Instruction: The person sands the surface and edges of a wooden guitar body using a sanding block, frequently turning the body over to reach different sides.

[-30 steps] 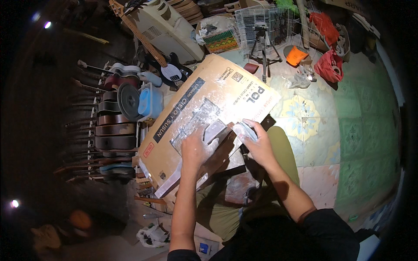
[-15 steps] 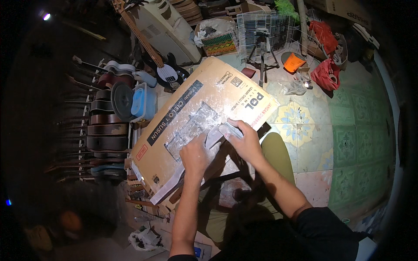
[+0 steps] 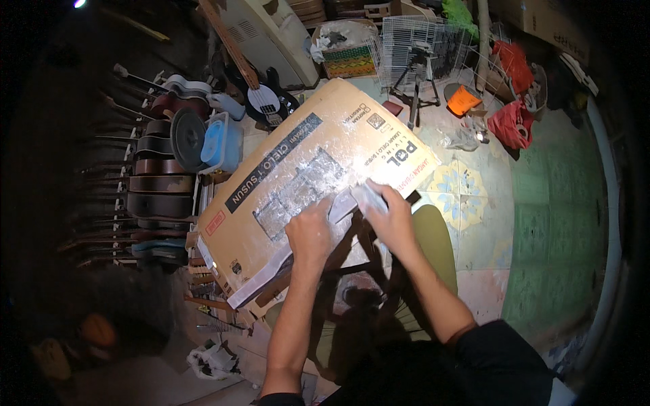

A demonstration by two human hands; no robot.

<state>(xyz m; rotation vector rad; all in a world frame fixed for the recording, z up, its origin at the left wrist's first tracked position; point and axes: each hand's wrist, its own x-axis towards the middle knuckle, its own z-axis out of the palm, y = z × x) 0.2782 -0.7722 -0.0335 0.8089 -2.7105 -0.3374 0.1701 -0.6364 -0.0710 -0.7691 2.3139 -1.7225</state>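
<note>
Two black sleeves [image 3: 501,358] occupy the near edge, with bare forearms [image 3: 294,325] extending inward. White bag [image 3: 211,358] lies at near left; a green trouser leg [image 3: 435,247] shows beside the right forearm.

Left hand [image 3: 310,235]: closed over a long pale strip [image 3: 261,279], knuckles uppermost, fingertips hidden. Right hand [image 3: 391,222]: narrow grip, with a pale grey block [image 3: 367,196] between thumb and fingers at the far right end of the strip; contact between block and strip cannot be confirmed. Strip slants from near left to far right along the near edge of a printed cardboard [image 3: 308,183]. White dust covers the middle of the cardboard.

Left of the cardboard: a blue tub [image 3: 222,145], a dark round lid [image 3: 188,140] just beside it, and a row of guitars [image 3: 162,184] farther left. Right: flowered tiles [image 3: 460,189], then green tiles [image 3: 555,210].

Farther off, from left to right: a black bass [image 3: 266,103], its neck slanting before a pale cabinet [image 3: 271,51]; a patterned basket [image 3: 349,62]; a tripod [image 3: 417,78] in front of a wire cage [image 3: 406,40]; an orange bag [image 3: 463,101]; a red bag [image 3: 511,125].
</note>
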